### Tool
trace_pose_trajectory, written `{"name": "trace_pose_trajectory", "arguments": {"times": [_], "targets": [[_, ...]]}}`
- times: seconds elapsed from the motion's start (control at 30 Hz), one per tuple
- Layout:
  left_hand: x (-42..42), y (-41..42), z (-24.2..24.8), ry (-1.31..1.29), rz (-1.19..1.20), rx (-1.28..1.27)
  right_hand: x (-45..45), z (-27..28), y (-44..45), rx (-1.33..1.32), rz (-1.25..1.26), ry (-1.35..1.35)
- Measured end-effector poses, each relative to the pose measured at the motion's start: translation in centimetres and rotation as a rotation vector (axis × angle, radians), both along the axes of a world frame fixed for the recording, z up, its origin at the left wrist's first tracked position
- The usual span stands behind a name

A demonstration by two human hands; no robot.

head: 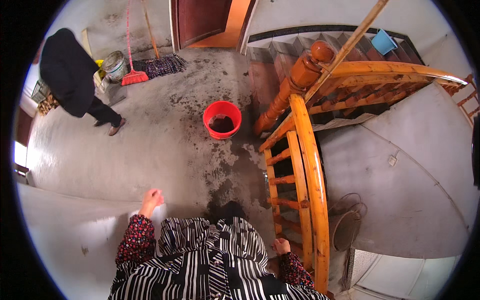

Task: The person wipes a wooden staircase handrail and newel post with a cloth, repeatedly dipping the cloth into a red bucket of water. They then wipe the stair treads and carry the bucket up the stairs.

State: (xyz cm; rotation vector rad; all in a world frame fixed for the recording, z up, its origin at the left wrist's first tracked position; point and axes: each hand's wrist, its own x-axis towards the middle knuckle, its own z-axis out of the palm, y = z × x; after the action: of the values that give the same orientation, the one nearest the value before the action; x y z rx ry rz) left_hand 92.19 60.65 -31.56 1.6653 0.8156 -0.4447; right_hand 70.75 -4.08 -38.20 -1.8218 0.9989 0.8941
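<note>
My left hand (152,198) is held out at the lower left, fingers curled, near the white wall; nothing shows in it. Low at my right side, my right hand (281,246) is loosely curled beside the wooden railing (317,180); whether it touches the rail or holds anything small cannot be told. Ahead of me on the wet-stained concrete floor stands a red plastic bucket (222,134) with dark water inside. A red broom (135,77) and a mop with a dark rag head (163,66) lean against the far wall.
A person in dark clothes (67,71) walks at the left. Near them stands a dirty white pail (115,67). Concrete stairs (283,56) rise at the upper right, with a blue bucket (383,42) on them. A bamboo pole (347,48) crosses the newel post. A door (202,18) is ajar.
</note>
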Motion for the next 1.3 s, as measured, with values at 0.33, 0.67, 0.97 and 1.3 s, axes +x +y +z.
{"name": "trace_pose_trajectory", "arguments": {"times": [0.33, 0.67, 0.97, 1.3], "targets": [[31.3, -9.9, -3.6, 0.061, -0.296, -0.188, 32.8, -14.1, 1.8, 0.273, -0.176, -0.273], [28.8, -12.6, -3.0, 0.07, -0.378, -0.299, 59.1, -6.9, 20.7, 0.254, 0.494, -0.618], [19.7, -17.4, 3.2, 0.307, -0.832, -0.459, 52.5, -11.3, 13.9, -0.119, 0.339, -0.234], [23.9, -22.8, 6.8, 0.413, -0.871, -0.489, 43.0, -6.4, 19.6, -0.288, 0.365, -0.26]]}}
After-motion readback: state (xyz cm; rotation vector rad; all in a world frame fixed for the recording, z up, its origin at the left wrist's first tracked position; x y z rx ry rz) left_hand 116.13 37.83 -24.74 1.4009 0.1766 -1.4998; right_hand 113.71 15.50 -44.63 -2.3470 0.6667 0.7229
